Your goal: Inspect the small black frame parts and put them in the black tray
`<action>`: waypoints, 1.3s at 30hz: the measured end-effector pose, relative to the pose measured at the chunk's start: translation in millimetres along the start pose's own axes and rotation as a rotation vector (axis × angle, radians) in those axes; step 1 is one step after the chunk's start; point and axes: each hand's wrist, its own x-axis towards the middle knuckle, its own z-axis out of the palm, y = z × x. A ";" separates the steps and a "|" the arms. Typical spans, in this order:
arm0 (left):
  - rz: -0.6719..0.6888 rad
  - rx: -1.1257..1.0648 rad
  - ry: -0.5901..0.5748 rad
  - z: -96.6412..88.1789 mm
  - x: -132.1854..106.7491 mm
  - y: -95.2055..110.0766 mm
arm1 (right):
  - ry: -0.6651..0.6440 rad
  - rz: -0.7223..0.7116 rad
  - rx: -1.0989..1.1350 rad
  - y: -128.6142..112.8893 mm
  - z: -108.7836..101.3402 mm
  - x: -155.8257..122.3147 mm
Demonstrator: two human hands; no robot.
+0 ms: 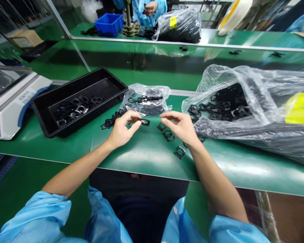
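Between thumb and fingers, my left hand (125, 130) pinches a small black plastic part with a round hole (145, 122). To its right, my right hand (179, 126) has thumb and fingers apart, with nothing seen between them. Loose black parts (169, 135) lie on the green table under and beside that hand, and another such part (179, 152) rests nearer the front edge. A small pile of them (108, 123) sits left of my left hand, partly hidden by it. Behind both hands lies a small clear plastic bag (152, 89) with black parts in or under it.
A black tray (114, 79) holding similar parts stands at left, beside a white scale (12, 101). At right, a large open clear bag (218, 72) of black parts takes up much of the table (142, 155). A person's hands (150, 8) and a blue bin (108, 24) are across the bench.
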 end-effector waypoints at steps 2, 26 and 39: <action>0.041 0.157 0.093 -26.7 1.5 1.7 | 0.008 -0.066 -0.269 0.9 -8.8 1.9; 0.269 0.886 -0.651 -56.1 34.5 -14.2 | -0.205 -0.184 -0.438 8.3 22.7 -6.7; -0.009 0.720 -0.729 -47.6 52.0 -6.7 | -0.166 0.096 0.148 9.0 31.4 -9.3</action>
